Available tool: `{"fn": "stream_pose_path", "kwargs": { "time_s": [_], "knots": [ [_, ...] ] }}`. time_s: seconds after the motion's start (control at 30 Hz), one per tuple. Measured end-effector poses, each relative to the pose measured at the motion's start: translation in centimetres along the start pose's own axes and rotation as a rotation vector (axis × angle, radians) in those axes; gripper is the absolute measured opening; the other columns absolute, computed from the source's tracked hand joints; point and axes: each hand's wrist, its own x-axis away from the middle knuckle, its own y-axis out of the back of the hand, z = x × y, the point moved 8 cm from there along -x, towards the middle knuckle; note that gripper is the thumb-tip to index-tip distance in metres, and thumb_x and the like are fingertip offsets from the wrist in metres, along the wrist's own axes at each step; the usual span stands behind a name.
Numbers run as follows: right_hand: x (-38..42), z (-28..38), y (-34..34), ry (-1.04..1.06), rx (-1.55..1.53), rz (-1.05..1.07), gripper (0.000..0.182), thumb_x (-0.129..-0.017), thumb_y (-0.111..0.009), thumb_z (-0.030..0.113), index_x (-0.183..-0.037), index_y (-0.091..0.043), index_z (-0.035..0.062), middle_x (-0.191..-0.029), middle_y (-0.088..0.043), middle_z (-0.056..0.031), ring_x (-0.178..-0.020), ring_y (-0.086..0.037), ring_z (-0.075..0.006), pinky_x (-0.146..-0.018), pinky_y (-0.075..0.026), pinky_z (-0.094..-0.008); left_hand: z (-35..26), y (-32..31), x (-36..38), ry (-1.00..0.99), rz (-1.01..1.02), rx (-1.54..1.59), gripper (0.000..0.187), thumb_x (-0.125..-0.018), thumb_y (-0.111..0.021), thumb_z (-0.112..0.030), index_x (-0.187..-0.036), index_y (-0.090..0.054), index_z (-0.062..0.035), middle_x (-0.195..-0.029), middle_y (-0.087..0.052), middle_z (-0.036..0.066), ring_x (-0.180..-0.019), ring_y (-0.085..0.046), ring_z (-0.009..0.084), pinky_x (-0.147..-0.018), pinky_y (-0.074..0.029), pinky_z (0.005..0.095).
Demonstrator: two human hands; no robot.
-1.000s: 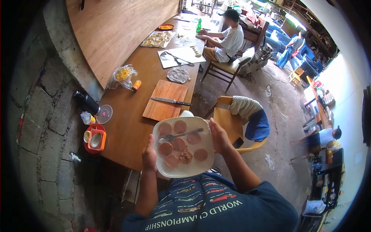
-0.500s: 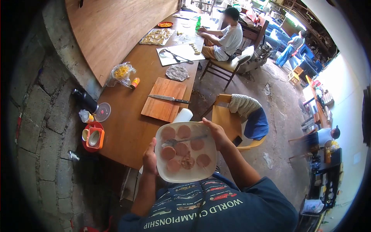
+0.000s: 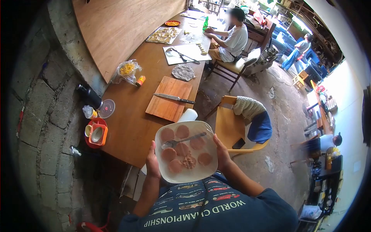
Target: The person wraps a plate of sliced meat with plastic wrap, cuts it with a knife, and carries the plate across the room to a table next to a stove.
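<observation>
A square white plate [image 3: 210,170] is held level in front of my chest, between both hands. My left hand [image 3: 153,161] grips its left edge with the thumb up along the rim. Round the right edge, my right hand [image 3: 221,153] holds the plate too. On the plate lie several round pink meat slices [image 3: 169,154], one crumbled pile [image 3: 189,162] and a metal spoon [image 3: 183,140]. Beyond the plate, a knife [image 3: 174,98] rests across a wooden cutting board [image 3: 164,108] on the table. A white cylindrical object [image 3: 188,115] stands partly behind the plate.
The brown table [image 3: 127,131] bears a bag of yellow food [image 3: 126,70], a white tray with tongs [image 3: 185,54], a black flask [image 3: 89,96] and orange containers [image 3: 98,134]. A seated person [image 3: 235,38] is at its far end. A wooden chair [image 3: 228,123] stands right.
My right hand has slid down the plate's right side from its upper corner. The view has shifted slightly, so the table appears further right.
</observation>
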Motion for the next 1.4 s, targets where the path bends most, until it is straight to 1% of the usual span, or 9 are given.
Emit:
{"fn": "stream_pose_path", "kwargs": {
  "time_s": [0.1, 0.33, 0.57, 0.73, 0.97, 1.07, 1.13, 1.23, 1.4],
  "knots": [
    [-0.4, -0.1, -1.3, 0.004, -0.099, 0.105, 0.065, -0.109, -0.044, 0.057, -0.154, -0.045, 0.0106, -0.150, -0.054, -0.0142, -0.138, -0.053, -0.0331, -0.117, -0.042, -0.0508, 0.1, 0.5, -0.3, -0.018, -0.013, 0.007, 0.061, -0.111, -0.040, -0.052, -0.149, -0.051, -0.0051, -0.143, -0.060, 0.012, -0.130, -0.060, 0.0266, -0.111, -0.048, 0.0408],
    [-0.8, 0.6, -0.6, 0.047, -0.034, 0.033, 0.063, -0.110, -0.043, 0.055, -0.153, -0.046, 0.0092, -0.148, -0.056, -0.0132, -0.137, -0.054, -0.0299, -0.119, -0.040, -0.0484, -0.2, 2.1, -1.6, -0.028, -0.069, -0.145, 0.067, -0.110, -0.037, -0.058, -0.150, -0.050, -0.0056, -0.143, -0.060, 0.012, -0.130, -0.060, 0.0262, -0.110, -0.049, 0.0415],
    [-0.7, 1.1, -0.7, 0.019, -0.060, -0.012, 0.061, -0.111, -0.042, 0.053, -0.153, -0.046, 0.0089, -0.148, -0.057, -0.0153, -0.135, -0.056, -0.0327, -0.117, -0.043, -0.0498, -0.3, -0.8, -2.4, 0.040, 0.071, -0.003, 0.066, -0.111, -0.036, -0.057, -0.148, -0.052, -0.0052, -0.142, -0.061, 0.012, -0.128, -0.061, 0.0285, -0.110, -0.049, 0.0439],
    [-0.8, 1.8, -1.9, -0.030, -0.207, 0.157, 0.064, -0.107, -0.045, 0.058, -0.150, -0.051, 0.0109, -0.144, -0.060, -0.0151, -0.130, -0.060, -0.0334, -0.113, -0.047, -0.0503, 0.0, -0.7, -3.5, 0.041, 0.038, -0.020, 0.066, -0.109, -0.038, -0.056, -0.147, -0.053, -0.0045, -0.142, -0.061, 0.016, -0.129, -0.060, 0.0324, -0.112, -0.047, 0.0470],
    [-1.4, 4.1, -0.7, 0.111, -0.161, 0.160, 0.062, -0.109, -0.043, 0.054, -0.151, -0.048, 0.0095, -0.144, -0.060, -0.0160, -0.131, -0.060, -0.0334, -0.114, -0.047, -0.0498, 0.2, -0.6, -5.1, 0.066, 0.029, -0.068, 0.068, -0.109, -0.038, -0.056, -0.149, -0.050, -0.0027, -0.141, -0.061, 0.018, -0.130, -0.059, 0.0334, -0.113, -0.047, 0.0478],
    [-1.4, 5.2, 0.7, 0.170, -0.085, 0.034, 0.061, -0.110, -0.043, 0.054, -0.151, -0.048, 0.0089, -0.144, -0.060, -0.0162, -0.130, -0.060, -0.0334, -0.114, -0.047, -0.0493, 0.5, -1.1, -3.7, 0.086, 0.092, -0.029, 0.069, -0.108, -0.042, -0.056, -0.150, -0.046, -0.0012, -0.146, -0.057, 0.019, -0.133, -0.058, 0.0336, -0.113, -0.046, 0.0491],
    [-1.6, 6.7, 1.1, 0.287, -0.073, 0.032, 0.061, -0.110, -0.042, 0.053, -0.152, -0.047, 0.0088, -0.145, -0.060, -0.0162, -0.131, -0.060, -0.0333, -0.114, -0.047, -0.0489, 0.6, 1.8, -1.9, 0.009, -0.140, -0.116, 0.078, -0.106, -0.047, -0.057, -0.156, -0.036, 0.0003, -0.155, -0.048, 0.022, -0.139, -0.052, 0.0370, -0.117, -0.043, 0.0533],
    [-1.5, 6.7, 0.8, 0.282, -0.109, 0.004, 0.063, -0.109, -0.043, 0.054, -0.151, -0.048, 0.0074, -0.145, -0.059, -0.0172, -0.131, -0.060, -0.0332, -0.113, -0.047, -0.0501, 2.7, -1.4, 1.6, 0.182, 0.019, 0.028, 0.081, -0.105, -0.046, -0.061, -0.158, -0.034, -0.0009, -0.164, -0.035, 0.020, -0.148, -0.042, 0.0347, -0.119, -0.040, 0.0575],
    [-2.1, 6.0, 0.5, 0.249, -0.059, 0.016, 0.062, -0.109, -0.044, 0.053, -0.151, -0.048, 0.0071, -0.145, -0.059, -0.0170, -0.131, -0.060, -0.0326, -0.113, -0.048, -0.0492, 2.5, -1.7, 1.3, 0.138, -0.001, 0.166, 0.071, -0.108, -0.043, -0.057, -0.156, -0.041, -0.0036, -0.155, -0.051, 0.017, -0.142, -0.050, 0.0337, -0.120, -0.040, 0.0507]
  ]
}}
